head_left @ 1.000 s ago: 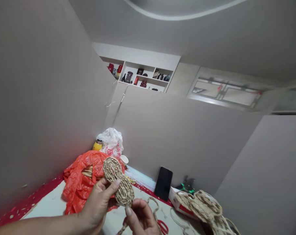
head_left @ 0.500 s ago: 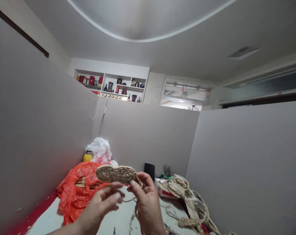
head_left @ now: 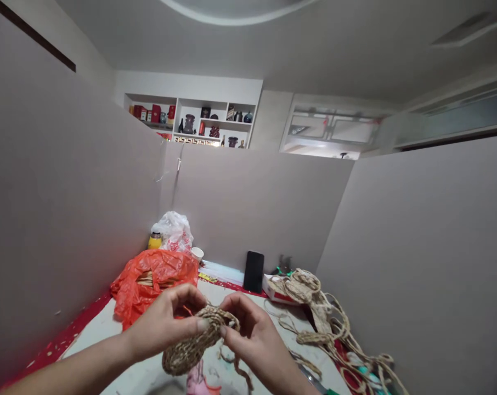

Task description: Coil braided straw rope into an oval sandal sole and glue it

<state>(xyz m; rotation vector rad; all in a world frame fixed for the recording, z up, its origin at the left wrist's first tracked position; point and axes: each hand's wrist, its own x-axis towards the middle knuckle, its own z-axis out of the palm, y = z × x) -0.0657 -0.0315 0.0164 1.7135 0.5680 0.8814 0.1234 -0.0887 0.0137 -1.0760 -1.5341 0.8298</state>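
A small sole-shaped piece of coiled, braided straw rope (head_left: 191, 346) is held above the table, tilted with its far end toward my fingers. My left hand (head_left: 168, 318) grips its upper left edge between thumb and fingers. On the other side, my right hand (head_left: 252, 329) pinches the upper right end, thumb pressed on the coil. A loose tail of the braid (head_left: 242, 370) hangs below the right hand. Something pink (head_left: 199, 381) lies under the piece, partly hidden.
An orange-red plastic bag (head_left: 133, 293) with straw pieces sits at the left. Behind it are a white bag (head_left: 174, 230), a yellow jar (head_left: 154, 240) and a paper cup (head_left: 197, 254). A black phone (head_left: 254, 271) stands upright. Tangled straw braid (head_left: 306, 285) lies at the right. Grey partitions (head_left: 232, 203) surround the table.
My left hand has closed onto the straw piece, which has swung down and tilted between both hands. The view has dipped lower, showing more of the table.
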